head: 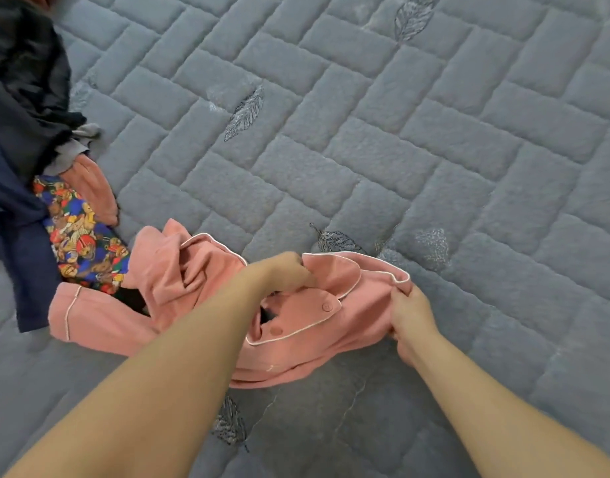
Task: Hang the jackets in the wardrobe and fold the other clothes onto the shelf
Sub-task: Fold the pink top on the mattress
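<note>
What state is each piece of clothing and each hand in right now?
Pink piped button-up pyjama top: unfolded, rumpled, gripped by both hands.
Left hand: gripping the top near its collar.
Right hand: pinching the top's edge.
Bear-print colourful garment: crumpled in the pile.
Navy blue garment: crumpled, unfolded.
Dark grey garment: heaped, unfolded.
Grey quilted bedcover: spread flat.

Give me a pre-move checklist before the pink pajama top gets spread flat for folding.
1. Left hand grips the pink pajama top at the collar: ok.
2. Right hand grips its piped edge: ok.
3. Top lying flat: not ok, bunched and twisted.
4. Top clear of the clothes pile: not ok, a cuff lies against it.
5. Open quilted bed cover beyond: ok.
6. Buttons undone: cannot tell.
</note>
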A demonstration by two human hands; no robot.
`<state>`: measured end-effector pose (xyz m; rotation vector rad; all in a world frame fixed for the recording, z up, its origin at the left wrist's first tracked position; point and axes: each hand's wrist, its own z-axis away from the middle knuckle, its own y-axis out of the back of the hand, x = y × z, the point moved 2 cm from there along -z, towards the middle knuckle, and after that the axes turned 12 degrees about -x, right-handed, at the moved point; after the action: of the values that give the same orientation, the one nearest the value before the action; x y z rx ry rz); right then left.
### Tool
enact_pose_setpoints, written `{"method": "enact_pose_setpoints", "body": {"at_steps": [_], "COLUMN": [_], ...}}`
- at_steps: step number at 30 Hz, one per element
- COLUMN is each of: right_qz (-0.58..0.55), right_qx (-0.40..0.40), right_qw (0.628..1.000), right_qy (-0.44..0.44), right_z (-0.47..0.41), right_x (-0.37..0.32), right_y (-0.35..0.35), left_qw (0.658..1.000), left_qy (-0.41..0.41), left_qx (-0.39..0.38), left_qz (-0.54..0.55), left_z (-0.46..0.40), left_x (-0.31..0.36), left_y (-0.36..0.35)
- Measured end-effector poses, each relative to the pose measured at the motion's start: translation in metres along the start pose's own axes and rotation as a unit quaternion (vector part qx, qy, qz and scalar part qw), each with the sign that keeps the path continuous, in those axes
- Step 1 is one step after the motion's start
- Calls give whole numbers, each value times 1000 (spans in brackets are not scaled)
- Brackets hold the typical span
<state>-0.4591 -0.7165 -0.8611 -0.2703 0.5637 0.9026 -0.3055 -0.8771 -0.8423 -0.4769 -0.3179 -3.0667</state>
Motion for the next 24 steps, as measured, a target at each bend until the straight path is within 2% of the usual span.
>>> {"method": "enact_pose_setpoints", "body": {"at_steps": [2,4,5,7,8,10,13,16,18,20,21,22,23,24], "right_qz": [25,11,-13,-47,-22,111,234,289,283,220,198,211,283,422], "right_qx": [29,45,27,-56,-104,-176,-191,-164,-162,-124,-97,-73,-68,-80], "right_qw": [999,999,999,997,994,977,928,872,828,792,777,770,765,747], "right_qy": [10,16,16,3,0,40,218,360,456,556,589,597,574,508], "right_z": [1,6,10,26,38,70,128,207,270,335,363,384,399,408], "right_x": [-1,-7,-13,-35,-50,-88,-159,-238,-291,-337,-353,-364,-369,-367], "right_y": [0,-6,-13,-38,-52,-81,-114,-136,-149,-155,-156,-155,-153,-151], "left_qw": [997,973,958,936,928,904,854,780,711,642,628,637,678,739], "left_qy": [-27,-110,-146,-202,-215,-217,-205,-193,-196,-194,-189,-182,-176,-172], "left_qx": [3,71,121,226,275,367,475,587,667,737,751,744,702,628], "left_qz": [70,191,217,180,130,27,-45,-98,-105,-84,-73,-86,-126,-173], "left_z": [5,24,37,73,95,147,244,362,443,510,532,546,550,548], "left_x": [-4,-8,-9,-15,-16,-15,-7,2,12,19,21,22,21,18], "left_y": [-8,0,8,35,49,75,109,137,150,154,152,148,143,136]}}
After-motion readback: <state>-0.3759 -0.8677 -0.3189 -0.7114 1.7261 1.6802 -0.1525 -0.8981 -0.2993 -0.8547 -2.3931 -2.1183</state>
